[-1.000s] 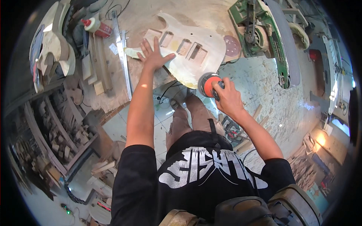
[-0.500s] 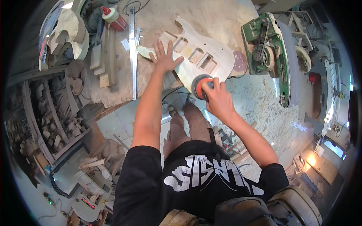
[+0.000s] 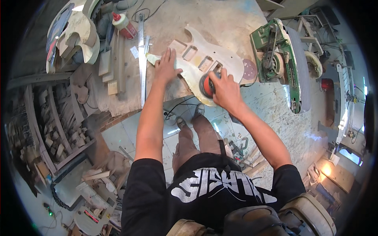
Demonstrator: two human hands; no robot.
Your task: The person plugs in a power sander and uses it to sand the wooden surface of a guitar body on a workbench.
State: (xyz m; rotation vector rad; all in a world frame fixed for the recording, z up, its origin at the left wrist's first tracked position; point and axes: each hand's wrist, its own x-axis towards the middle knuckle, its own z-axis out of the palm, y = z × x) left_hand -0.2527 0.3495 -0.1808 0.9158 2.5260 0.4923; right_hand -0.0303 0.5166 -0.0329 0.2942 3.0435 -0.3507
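A pale wooden electric guitar body (image 3: pixel 230 65) with routed pockets lies on the workbench, its near edge reaching past the bench's front edge. My right hand (image 3: pixel 228 90) grips a red and black orbital sander (image 3: pixel 208 85) from above. The sander's round pad rests on the face of the body, near the edge closest to me and beside a pocket. On the left part of the body, near its pointed horn, my left hand (image 3: pixel 167 70) lies flat with fingers stretched out. It presses on the wood and holds nothing.
Metal straightedges (image 3: pixel 143 67), wood strips (image 3: pixel 119 63) and a red-capped glue bottle (image 3: pixel 124 26) lie left on the workbench (image 3: pixel 161 19). A loose sanding disc (image 3: pixel 249 69) sits right of the body, beside a green belt sander (image 3: pixel 294 67). More shaped bodies (image 3: pixel 84 31) stand far left.
The sander has moved inward from the body's near edge onto its face, with my right hand on it. My left hand has shifted slightly toward me, its fingers closer together.
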